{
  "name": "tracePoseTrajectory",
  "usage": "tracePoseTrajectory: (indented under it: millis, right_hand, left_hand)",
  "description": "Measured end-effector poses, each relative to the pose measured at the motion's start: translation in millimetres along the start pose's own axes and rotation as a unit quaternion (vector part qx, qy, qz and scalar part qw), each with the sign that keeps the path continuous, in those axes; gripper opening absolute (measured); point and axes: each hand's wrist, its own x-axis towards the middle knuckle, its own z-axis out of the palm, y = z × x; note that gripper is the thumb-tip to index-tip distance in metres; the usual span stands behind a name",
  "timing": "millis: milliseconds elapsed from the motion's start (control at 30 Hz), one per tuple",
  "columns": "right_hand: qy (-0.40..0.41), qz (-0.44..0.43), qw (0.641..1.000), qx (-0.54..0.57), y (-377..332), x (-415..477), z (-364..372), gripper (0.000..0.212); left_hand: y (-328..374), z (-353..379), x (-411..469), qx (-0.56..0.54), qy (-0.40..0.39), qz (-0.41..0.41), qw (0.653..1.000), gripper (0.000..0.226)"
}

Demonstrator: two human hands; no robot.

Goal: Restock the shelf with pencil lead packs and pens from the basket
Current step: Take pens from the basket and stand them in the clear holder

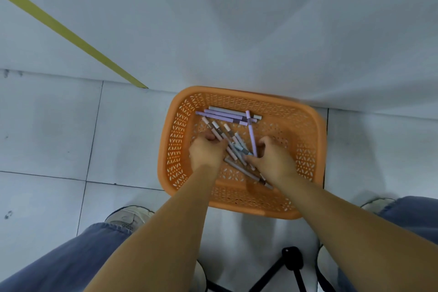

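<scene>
The orange basket [316, 140] is standing on the tiled floor [47, 125], its far rim just beside the foot of a white panel [237, 31]; both hands are reaching down into it. The left hand [206, 153] is curling its fingers round a bundle of pens [219, 131], pink and grey ones; they are sticking out of the fist toward the far left, with their long axes running on a diagonal from far left to near right. The right hand [272, 157] is pinching the near end of a purple pen [251, 134] between the thumb and the curled fingers; this pen is pointing almost straight away from the person, and its far end is crossing a row of pens [225, 115]. These lilac and grey pens are lying side by side near the far wall of the basket, with their long axes going from left to right. A grey pen [241, 169] is lying on the basket bottom, going diagonally under the right wrist. A yellow tape strip [71, 35] is running slantwise over the panel; legs in blue jeans [71, 263] and a pale shoe [129, 217] are showing at the near edge, and a black tripod [292, 261] is standing between the feet.
</scene>
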Motion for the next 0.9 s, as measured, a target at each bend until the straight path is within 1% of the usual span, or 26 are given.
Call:
tracePoseTrajectory:
  millis: [67,133,300,367,467,567,600,667,733,800,833,900]
  right_hand:
    - [0.019,-0.002,0.999,-0.038,-2.7,2.4,3.9,0.042]
    - [0.029,-0.006,0.998,-0.058,-4.6,3.7,6.5,0.040]
    - [0.039,-0.038,0.991,-0.123,-7.4,7.3,9.4,0.035]
    - [0.032,-0.055,0.986,-0.157,-7.7,10.8,9.4,0.034]
    - [0.008,-0.072,0.988,-0.134,-5.2,13.6,5.0,0.029]
    - [-0.035,-0.083,0.993,-0.070,5.1,11.6,-4.1,0.020]
    - [-0.057,-0.075,0.994,-0.049,8.3,10.8,-9.1,0.016]
    - [-0.100,-0.056,0.993,-0.016,11.4,10.2,-18.6,0.013]
    - [-0.126,-0.043,0.991,0.002,12.0,11.3,-24.9,0.012]
    - [-0.143,-0.030,0.989,0.014,10.7,12.1,-26.7,0.023]
    - [-0.150,-0.022,0.988,0.017,9.9,12.0,-26.2,0.029]
    - [-0.155,-0.007,0.987,0.029,9.8,10.7,-25.3,0.035]
  left_hand:
    - [5.4,1.4,-0.7,0.009,-0.002,0.000,1.000,0.037]
    - [7.2,3.0,0.3,0.026,0.002,0.001,1.000,0.040]
    - [0.4,4.1,-1.0,0.028,0.016,0.024,0.999,0.017]
    - [-0.8,3.4,-1.4,0.011,0.007,0.030,0.999,0.014]
    - [-2.2,-4.4,1.4,-0.006,-0.042,0.021,0.999,0.014]
    - [-1.3,-22.0,1.7,-0.026,-0.107,-0.006,0.994,0.001]
    - [-1.1,-28.8,2.9,-0.022,-0.128,-0.001,0.992,0.007]
    - [-1.2,-43.0,5.1,0.023,-0.186,0.035,0.982,0.012]
    - [-1.5,-53.1,5.6,0.114,-0.256,0.090,0.956,0.011]
    - [-2.4,-54.1,3.1,0.191,-0.315,0.110,0.923,0.016]
    - [-2.3,-52.0,0.7,0.227,-0.326,0.110,0.911,0.020]
    - [-2.8,-45.3,-2.7,0.297,-0.331,0.121,0.887,0.025]
